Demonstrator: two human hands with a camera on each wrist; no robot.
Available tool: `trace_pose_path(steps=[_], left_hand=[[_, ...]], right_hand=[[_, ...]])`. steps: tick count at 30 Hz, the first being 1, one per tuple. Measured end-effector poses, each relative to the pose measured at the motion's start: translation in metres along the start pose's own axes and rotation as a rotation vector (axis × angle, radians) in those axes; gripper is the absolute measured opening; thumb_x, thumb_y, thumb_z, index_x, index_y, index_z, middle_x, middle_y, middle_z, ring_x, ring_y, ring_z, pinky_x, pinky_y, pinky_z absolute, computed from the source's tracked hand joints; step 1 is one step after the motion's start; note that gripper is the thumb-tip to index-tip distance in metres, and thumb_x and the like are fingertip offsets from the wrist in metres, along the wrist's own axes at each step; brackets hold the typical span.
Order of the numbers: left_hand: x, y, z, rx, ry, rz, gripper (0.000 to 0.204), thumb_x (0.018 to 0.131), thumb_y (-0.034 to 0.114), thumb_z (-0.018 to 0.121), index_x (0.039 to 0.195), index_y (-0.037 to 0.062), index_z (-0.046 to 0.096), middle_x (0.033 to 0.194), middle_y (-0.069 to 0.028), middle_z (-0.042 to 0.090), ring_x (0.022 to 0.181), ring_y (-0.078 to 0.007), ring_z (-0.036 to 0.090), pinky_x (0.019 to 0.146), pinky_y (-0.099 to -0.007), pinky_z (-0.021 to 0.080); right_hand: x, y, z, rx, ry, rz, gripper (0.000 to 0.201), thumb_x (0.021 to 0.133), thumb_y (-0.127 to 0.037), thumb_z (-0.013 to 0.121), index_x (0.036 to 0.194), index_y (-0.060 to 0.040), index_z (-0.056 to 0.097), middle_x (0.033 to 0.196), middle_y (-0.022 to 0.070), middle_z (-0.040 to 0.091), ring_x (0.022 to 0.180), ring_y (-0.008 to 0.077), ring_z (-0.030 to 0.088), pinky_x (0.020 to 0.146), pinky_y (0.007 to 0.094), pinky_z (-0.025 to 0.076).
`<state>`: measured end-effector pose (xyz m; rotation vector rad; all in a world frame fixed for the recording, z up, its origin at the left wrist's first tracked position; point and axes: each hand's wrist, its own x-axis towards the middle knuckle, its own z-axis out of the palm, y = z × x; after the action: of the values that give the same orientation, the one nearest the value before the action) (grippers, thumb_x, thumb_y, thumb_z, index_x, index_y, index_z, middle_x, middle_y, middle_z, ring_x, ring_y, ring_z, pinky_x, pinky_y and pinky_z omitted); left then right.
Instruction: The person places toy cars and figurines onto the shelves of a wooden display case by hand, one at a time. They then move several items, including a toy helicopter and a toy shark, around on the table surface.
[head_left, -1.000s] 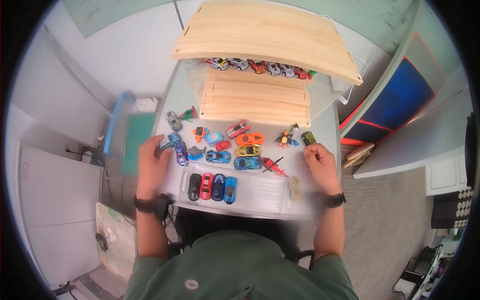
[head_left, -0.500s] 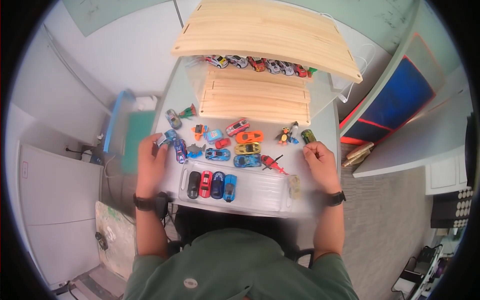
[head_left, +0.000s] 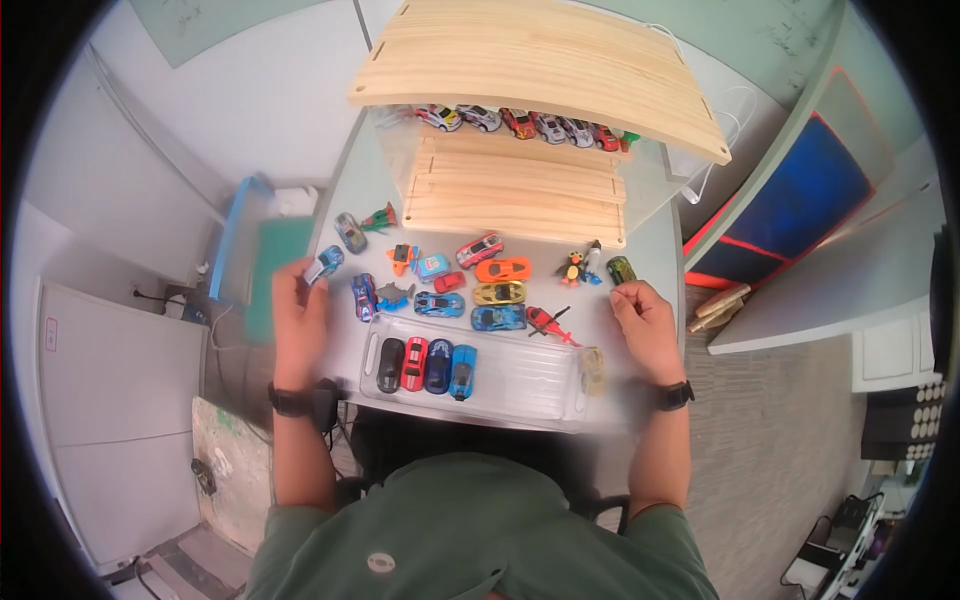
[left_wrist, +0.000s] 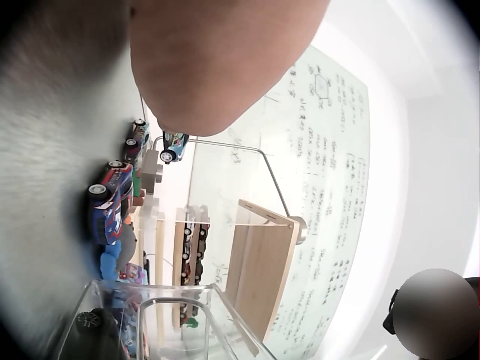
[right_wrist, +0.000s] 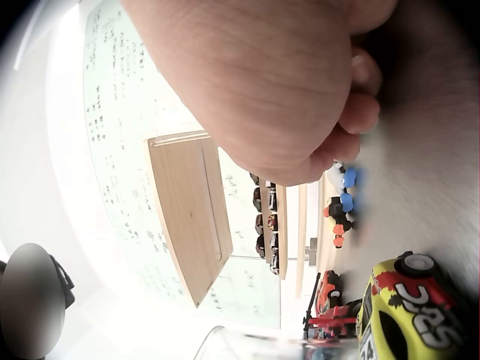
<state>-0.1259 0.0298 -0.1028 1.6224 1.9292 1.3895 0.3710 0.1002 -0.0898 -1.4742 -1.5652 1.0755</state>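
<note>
The left hand (head_left: 300, 325) is gripping the blue car (head_left: 325, 264) between thumb and fingers, beyond and to the left of the tray (head_left: 520, 385); the grasp is coming in from the side nearest the body, probably because that is leaving the roof and far end uncovered; the left wrist view is showing the car lifted off the table (head_left: 400, 335), its wheels hanging free. The right hand (head_left: 645, 330) is lying beyond the tray's right end with its fingers loosely curled and, as far as can be seen, holding nothing; the green car (head_left: 621, 270) is sitting just past its fingertips, and whether they are touching is impossible to tell.

Inside the tray, four cars (head_left: 414, 364) are standing side by side at its left end, noses and tails likely aligned so that they are fitting across its width; the yellow car (head_left: 593, 372) is sitting just outside its right end; the other toys are lying scattered beyond its far rim, with the wooden shelf (head_left: 540, 60) standing farther back.

The blue car is showing a glossy blue body with paler patches and dark windows; its wheels are looking black with light hubs; the hand is hiding part of it.
</note>
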Motion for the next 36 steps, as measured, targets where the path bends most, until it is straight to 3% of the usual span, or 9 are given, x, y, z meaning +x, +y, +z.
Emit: trace_pose_path(steps=[11,14,16,19,20,27,36], left_hand=[[0.004,-0.008,-0.001,-0.066,-0.034,0.051,0.043,0.099,-0.007,0.066,0.141,0.0009,0.059,0.129,-0.0063,0.061,0.114,-0.0143,0.063,0.100,-0.0291,0.050],[0.003,-0.013,0.002,-0.140,-0.023,0.049,0.043,0.096,-0.004,0.071,0.137,0.0037,0.063,0.130,-0.0095,0.061,0.109,-0.0178,0.063,0.094,-0.0317,0.053],[0.002,-0.011,0.004,-0.167,-0.023,0.024,0.043,0.096,-0.005,0.070,0.137,0.0040,0.064,0.130,-0.0093,0.061,0.110,-0.0178,0.063,0.094,-0.0317,0.053],[0.001,-0.011,0.005,-0.194,-0.034,0.000,0.044,0.096,-0.006,0.070,0.138,0.0049,0.064,0.131,-0.0088,0.061,0.111,-0.0175,0.063,0.096,-0.0318,0.053],[0.001,-0.010,0.003,-0.205,-0.052,0.010,0.044,0.096,-0.006,0.069,0.139,0.0055,0.064,0.131,-0.0086,0.061,0.112,-0.0171,0.063,0.097,-0.0318,0.053],[0.000,-0.004,0.002,-0.304,-0.057,-0.063,0.041,0.101,-0.007,0.064,0.140,0.0057,0.064,0.133,-0.0071,0.063,0.111,-0.0140,0.064,0.099,-0.0301,0.052],[0.001,0.002,0.002,-0.212,-0.055,-0.089,0.041,0.103,-0.008,0.056,0.141,0.0042,0.063,0.125,-0.0073,0.068,0.110,-0.0145,0.065,0.099,-0.0297,0.052]], right_hand=[[0.002,0.003,0.000,-0.011,0.004,0.001,0.011,0.103,-0.012,0.072,0.106,-0.0009,0.071,0.080,-0.0032,0.067,0.073,0.0039,0.056,0.067,0.0235,0.049],[0.000,0.000,0.002,-0.027,0.014,0.004,0.011,0.103,-0.012,0.072,0.106,-0.0011,0.071,0.080,-0.0036,0.066,0.072,0.0034,0.056,0.066,0.0232,0.048],[0.000,0.003,0.002,-0.032,0.014,-0.016,0.012,0.107,-0.015,0.068,0.107,-0.0035,0.069,0.079,-0.0062,0.061,0.066,0.0013,0.050,0.059,0.0210,0.040],[0.000,0.004,0.001,-0.045,0.016,-0.021,0.013,0.108,-0.017,0.067,0.107,-0.0041,0.069,0.079,-0.0064,0.060,0.066,0.0012,0.050,0.059,0.0207,0.040],[0.000,0.000,0.001,-0.039,0.019,0.017,0.010,0.105,-0.012,0.070,0.106,-0.0018,0.070,0.080,-0.0052,0.064,0.070,0.0025,0.053,0.063,0.0223,0.045],[0.000,-0.006,0.002,-0.012,0.026,0.076,0.012,0.106,-0.014,0.068,0.106,-0.0026,0.070,0.079,-0.0053,0.062,0.067,0.0024,0.051,0.060,0.0219,0.042],[0.002,0.003,0.000,-0.011,0.010,0.043,0.014,0.107,-0.017,0.069,0.106,-0.0026,0.070,0.079,-0.0059,0.061,0.067,0.0022,0.050,0.059,0.0220,0.041]])
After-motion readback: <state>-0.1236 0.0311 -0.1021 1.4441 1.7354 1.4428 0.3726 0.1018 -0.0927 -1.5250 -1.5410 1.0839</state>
